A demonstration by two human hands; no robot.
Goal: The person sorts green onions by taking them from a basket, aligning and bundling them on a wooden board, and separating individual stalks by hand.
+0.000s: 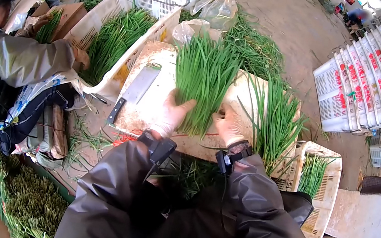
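A thick bunch of long green garlic chives (204, 81) lies on the pale, dirt-marked board in front of me. My left hand (173, 112), in a thin whitish glove, grips the bunch's left edge, with its thumb over the stalks. On the other side, my gloved right hand (229, 126) has its fingers curled close to the bunch's lower right edge; whatever they pinch is hidden. Left of the bunch lies a broad-bladed knife (139, 85) with a black handle. More loose garlic chives (273, 120) rest along the board's right side.
At left, a person's sleeve (34, 60) reaches toward a white crate (124, 65) of greens. A smaller crate (323, 201) stands right of the board. Stacked white crates (376, 79) rise at far right. A plastic bag (218, 10) and heaped greens (253, 44) lie beyond.
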